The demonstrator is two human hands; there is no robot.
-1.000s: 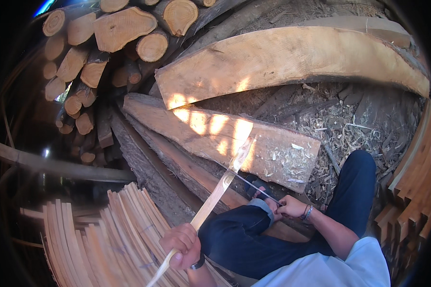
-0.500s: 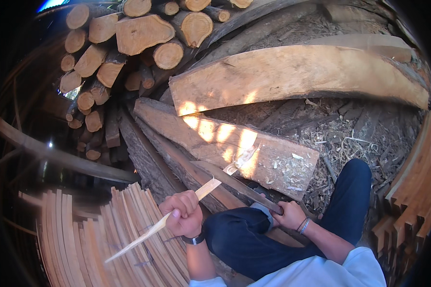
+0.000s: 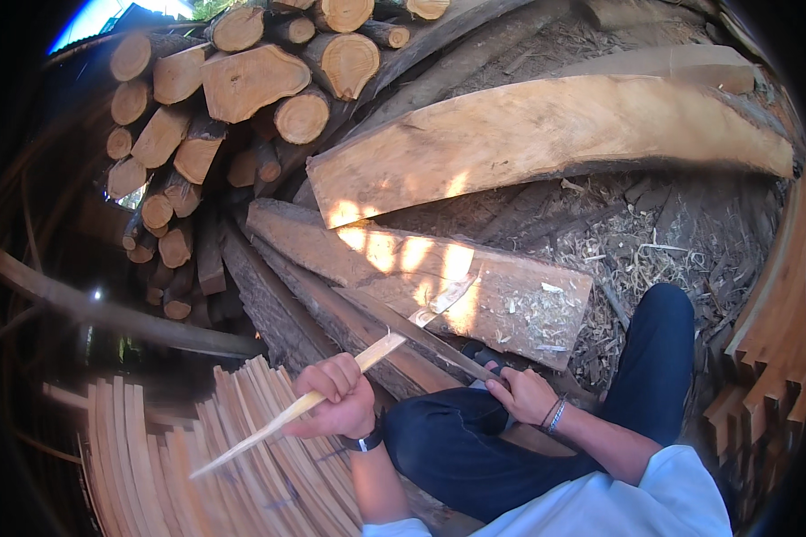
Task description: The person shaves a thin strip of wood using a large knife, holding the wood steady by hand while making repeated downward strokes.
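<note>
My left hand (image 3: 338, 394) is balled up tight around the middle of the stick (image 3: 378, 353), I think so it can't wiggle. The stick's point pokes down and left from that hand, over the strips (image 3: 242, 490). Its other end pokes up and right, near the knife (image 3: 434, 344). My right hand (image 3: 524, 396) is curled around the knife's close end, probably to keep my fingers off the long part.
</note>
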